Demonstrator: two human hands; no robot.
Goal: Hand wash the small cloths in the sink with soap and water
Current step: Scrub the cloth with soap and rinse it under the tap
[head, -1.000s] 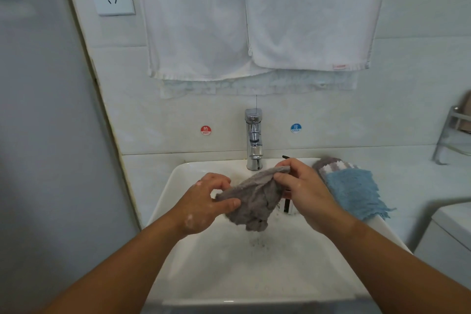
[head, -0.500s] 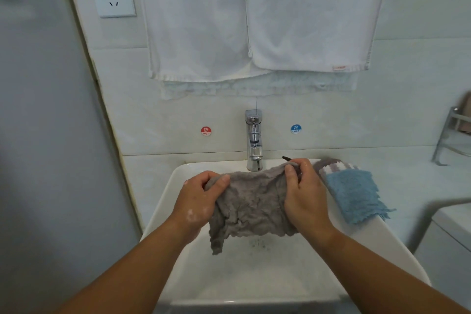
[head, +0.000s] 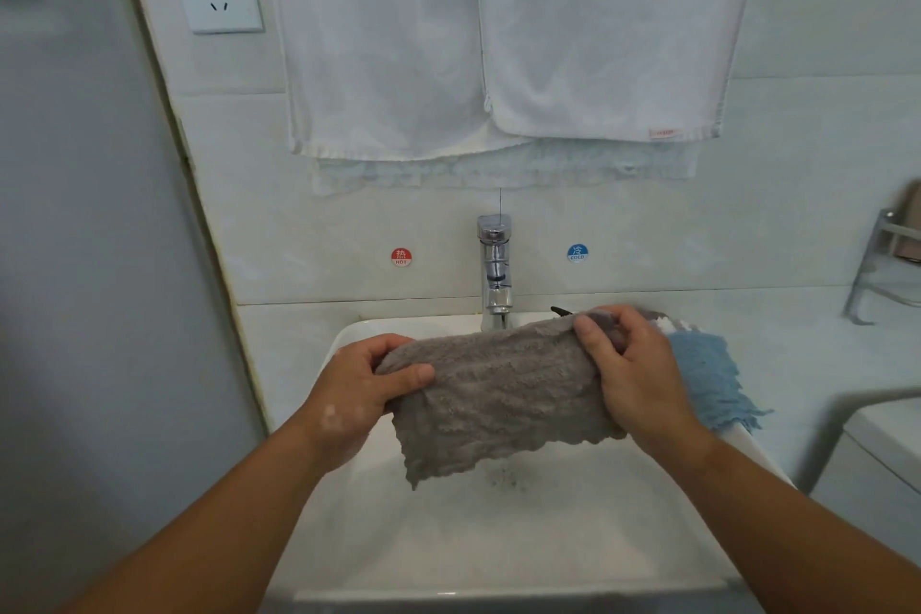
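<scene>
**First:** Wider apart now: you have drawn both hands outward since a second ago, and the grey cloth (head: 498, 394), bunched then, hangs spread out between them.

**Second:** Your left grip (head: 359, 394) pinches the cloth's upper left corner, thumb across the front and fingers curled behind. Your right grip (head: 633, 374) clasps the upper right corner, thumb pressed on top.

**First:** You hold it above the sink (head: 498, 538), toward the back edge and just in front of the tap (head: 494, 264). Its lower edge hangs free over the basin.

**Second:** White soap flecks show by your left wrist. The blue cloth (head: 707, 379) lies draped on the sink's right rim, just behind your right grip.
</scene>
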